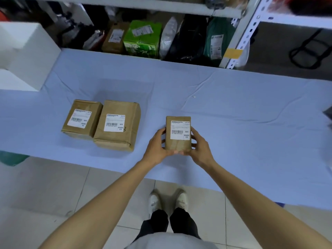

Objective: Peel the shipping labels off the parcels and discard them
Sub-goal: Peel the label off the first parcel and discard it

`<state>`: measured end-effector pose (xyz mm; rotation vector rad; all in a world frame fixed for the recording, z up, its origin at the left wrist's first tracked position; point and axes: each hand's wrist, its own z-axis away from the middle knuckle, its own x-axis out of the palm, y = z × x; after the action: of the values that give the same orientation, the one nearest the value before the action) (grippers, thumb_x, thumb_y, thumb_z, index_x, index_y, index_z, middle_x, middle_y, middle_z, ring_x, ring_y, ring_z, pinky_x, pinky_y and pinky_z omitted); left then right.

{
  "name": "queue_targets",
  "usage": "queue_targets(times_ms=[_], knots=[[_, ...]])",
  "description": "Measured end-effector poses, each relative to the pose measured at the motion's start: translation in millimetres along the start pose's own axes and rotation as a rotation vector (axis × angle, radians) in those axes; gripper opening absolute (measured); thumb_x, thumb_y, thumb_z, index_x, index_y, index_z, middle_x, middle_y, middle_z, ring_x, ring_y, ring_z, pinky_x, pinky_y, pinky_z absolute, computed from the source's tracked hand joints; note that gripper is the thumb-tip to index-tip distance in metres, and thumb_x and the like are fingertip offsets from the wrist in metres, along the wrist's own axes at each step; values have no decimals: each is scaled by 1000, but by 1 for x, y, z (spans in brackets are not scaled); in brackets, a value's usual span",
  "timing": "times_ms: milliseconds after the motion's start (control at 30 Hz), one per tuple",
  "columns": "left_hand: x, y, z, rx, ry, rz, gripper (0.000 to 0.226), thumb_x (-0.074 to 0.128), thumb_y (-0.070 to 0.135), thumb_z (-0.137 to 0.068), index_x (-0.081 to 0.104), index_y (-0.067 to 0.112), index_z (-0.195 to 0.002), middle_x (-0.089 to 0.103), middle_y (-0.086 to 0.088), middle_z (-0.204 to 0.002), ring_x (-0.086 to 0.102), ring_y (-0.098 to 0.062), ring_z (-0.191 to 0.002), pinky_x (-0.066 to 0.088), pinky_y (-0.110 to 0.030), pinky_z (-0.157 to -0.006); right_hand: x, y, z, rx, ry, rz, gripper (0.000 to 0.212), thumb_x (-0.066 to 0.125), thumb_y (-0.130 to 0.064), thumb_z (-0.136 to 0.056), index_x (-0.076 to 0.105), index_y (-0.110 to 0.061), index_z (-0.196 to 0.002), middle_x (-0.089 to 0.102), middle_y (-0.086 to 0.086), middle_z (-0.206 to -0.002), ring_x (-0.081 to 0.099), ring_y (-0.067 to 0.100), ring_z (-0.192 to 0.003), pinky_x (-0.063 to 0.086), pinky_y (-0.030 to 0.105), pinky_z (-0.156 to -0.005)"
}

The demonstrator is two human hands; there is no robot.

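Note:
A small brown paper parcel [177, 145] is held over the front of the blue table [233, 114]. My left hand [157, 146] grips its left side and my right hand [199, 146] its right side. Its white shipping label [180, 130] faces up, flat and fully stuck. Two larger brown parcels lie side by side to the left: the left parcel [79, 131] bears its label [79, 118], and the middle parcel [125, 137] bears its label [114, 123].
A white block [27, 51] stands at the table's far left. Behind the table a white metal shelf [239, 38] holds several packages, among them a green box [142, 39]. Tiled floor [53, 186] and my shoes lie below the table's front edge.

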<state>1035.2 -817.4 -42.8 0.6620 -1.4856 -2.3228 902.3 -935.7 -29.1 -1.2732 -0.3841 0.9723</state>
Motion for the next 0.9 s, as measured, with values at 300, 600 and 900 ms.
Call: queue_targets(times_ms=[300,600,900], knots=[[5,-4,10,41,32,-27,104,86,11,-65,26,47,-142,48,4,-140,57,-14,-118,56,-39,-90,4,2,9,-19,16,-1,85,67,9,-70,42,-34,-139,61,-18,-115,63,7,-95,51,14,-65],[2,9,7,41,-17,-135,101,88,15,-60,30,37,-139,46,0,-140,54,-20,-119,53,-45,-93,6,4,14,-15,37,7,87,68,11,-71,37,-27,-143,59,-21,-113,63,9,-95,53,15,-65],[0,8,4,61,-6,-172,103,89,16,-59,30,40,-139,45,0,-138,54,-19,-117,53,-44,-93,8,6,14,-16,49,-1,87,67,13,-70,39,-29,-141,62,-15,-115,64,7,-94,53,15,-63]])
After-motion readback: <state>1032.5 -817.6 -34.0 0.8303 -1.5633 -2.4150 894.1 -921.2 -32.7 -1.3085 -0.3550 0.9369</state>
